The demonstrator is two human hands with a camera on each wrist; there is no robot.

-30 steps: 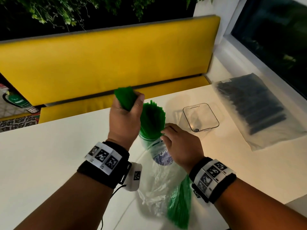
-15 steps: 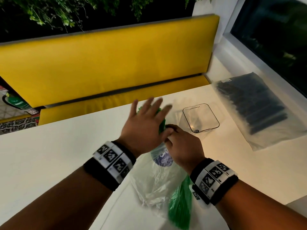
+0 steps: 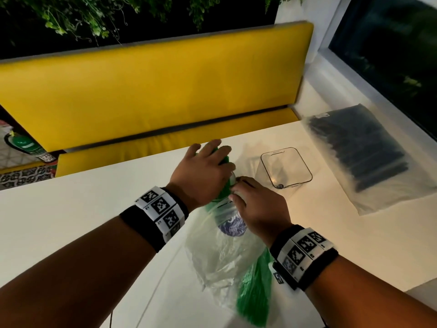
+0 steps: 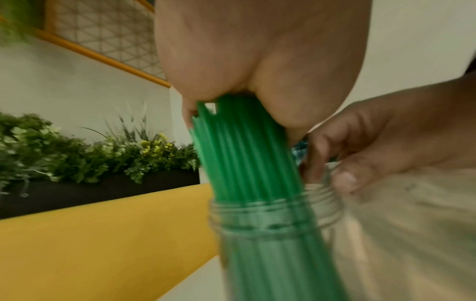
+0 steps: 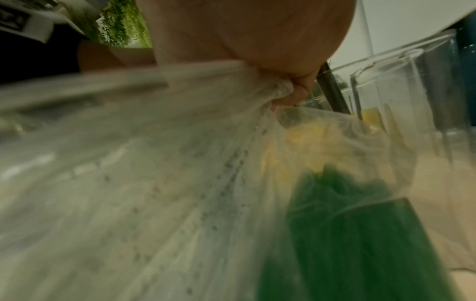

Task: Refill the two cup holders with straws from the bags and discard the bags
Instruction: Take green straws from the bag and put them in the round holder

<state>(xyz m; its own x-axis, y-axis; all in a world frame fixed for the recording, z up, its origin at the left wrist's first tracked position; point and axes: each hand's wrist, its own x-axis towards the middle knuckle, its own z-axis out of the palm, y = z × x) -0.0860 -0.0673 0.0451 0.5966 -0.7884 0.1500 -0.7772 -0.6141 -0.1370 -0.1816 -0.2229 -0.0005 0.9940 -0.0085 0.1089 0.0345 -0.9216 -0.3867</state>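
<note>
A bundle of green straws (image 4: 244, 152) stands in a clear round jar (image 4: 273, 215) at the table's middle. My left hand (image 3: 205, 171) lies flat on the straws' tops, its palm (image 4: 257, 61) pressing on them. At the jar's rim, my right hand (image 3: 257, 204) pinches bunched plastic of a clear bag (image 3: 220, 256). That bag trails toward me with more green straws (image 3: 255, 292) inside. A clear square holder (image 3: 286, 166) stands just right of the jar, holding no straws. A frosted bag of black straws (image 3: 364, 150) lies flat at the far right.
The white table (image 3: 71, 221) has a yellow bench (image 3: 153, 86) along its far edge. A window sill runs behind the black-straw bag on the right. Plants hang above the bench's back.
My left hand let go of a fistful of green straws into the jar, spread its fingers, and now rests flat on their tops. The right hand stayed at the jar's rim.
</note>
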